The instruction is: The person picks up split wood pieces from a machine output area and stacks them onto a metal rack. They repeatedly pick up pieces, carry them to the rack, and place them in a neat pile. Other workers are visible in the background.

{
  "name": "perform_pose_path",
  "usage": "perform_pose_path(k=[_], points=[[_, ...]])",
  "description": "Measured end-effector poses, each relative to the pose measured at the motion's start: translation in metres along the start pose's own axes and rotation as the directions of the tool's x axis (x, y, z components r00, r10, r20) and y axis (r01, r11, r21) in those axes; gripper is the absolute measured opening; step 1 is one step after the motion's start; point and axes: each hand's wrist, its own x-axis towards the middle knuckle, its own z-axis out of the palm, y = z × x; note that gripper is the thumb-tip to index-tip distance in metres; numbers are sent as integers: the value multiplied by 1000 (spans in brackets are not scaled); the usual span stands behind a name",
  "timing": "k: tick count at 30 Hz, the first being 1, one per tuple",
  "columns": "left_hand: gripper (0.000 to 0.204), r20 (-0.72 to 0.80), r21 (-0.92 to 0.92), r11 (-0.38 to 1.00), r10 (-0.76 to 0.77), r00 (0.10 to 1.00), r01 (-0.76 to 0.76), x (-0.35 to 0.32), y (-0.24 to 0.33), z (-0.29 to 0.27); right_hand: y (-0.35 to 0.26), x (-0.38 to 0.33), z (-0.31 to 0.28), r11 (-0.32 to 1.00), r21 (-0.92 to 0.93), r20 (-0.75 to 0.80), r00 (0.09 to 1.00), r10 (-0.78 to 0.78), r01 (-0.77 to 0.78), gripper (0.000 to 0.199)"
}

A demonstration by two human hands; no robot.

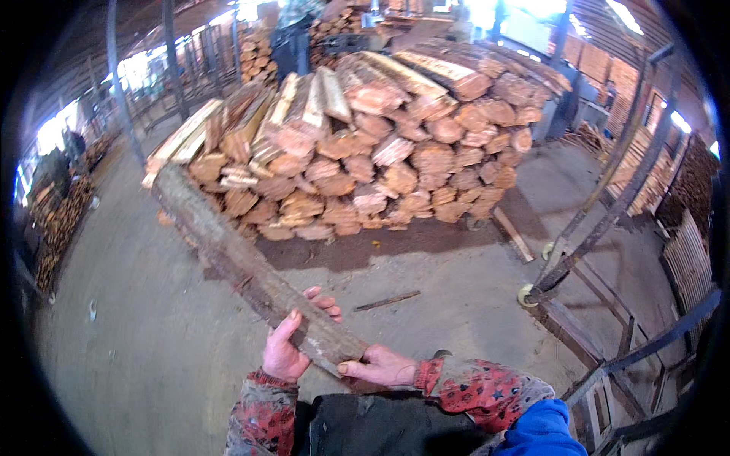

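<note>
A long, rough slab of wood with bark [247, 262] slants from my body up toward the far left, its far end in front of the left side of the woodpile. My left hand [290, 342] grips it from beneath, thumb along the near side and fingertips showing past the other edge. My right hand [384, 366] holds the near end, with the thumb on top and its other fingers hidden. Beyond stands a large stack of split logs [380, 163], cut ends facing me, with longer pieces lying across the top.
A wheeled metal frame [570, 258] stands at the right. A thin stick [387, 301] lies on the concrete floor [144, 304], and a plank [513, 235] rests by the stack's right corner. More wood [61, 235] is piled at the far left. A person [296, 38] stands behind the stack.
</note>
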Motion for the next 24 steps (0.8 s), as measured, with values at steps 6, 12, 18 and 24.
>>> perform_pose_path(k=[6,12,18,24], points=[[47,-186,99,992,-65,980,85,-10,8,-13,-1,6,9,960,-278,174,985,18,31,40],[36,-296,120,952,-238,925,283,-7,2,-19,30,7,-2,821,-546,353,934,47,165,43],[34,-278,162,926,-290,916,342,-6,1,-24,45,5,-20,746,-654,376,910,174,127,38],[29,-206,143,946,-258,944,289,-6,-3,-36,26,15,-21,647,-762,257,922,289,10,33]])
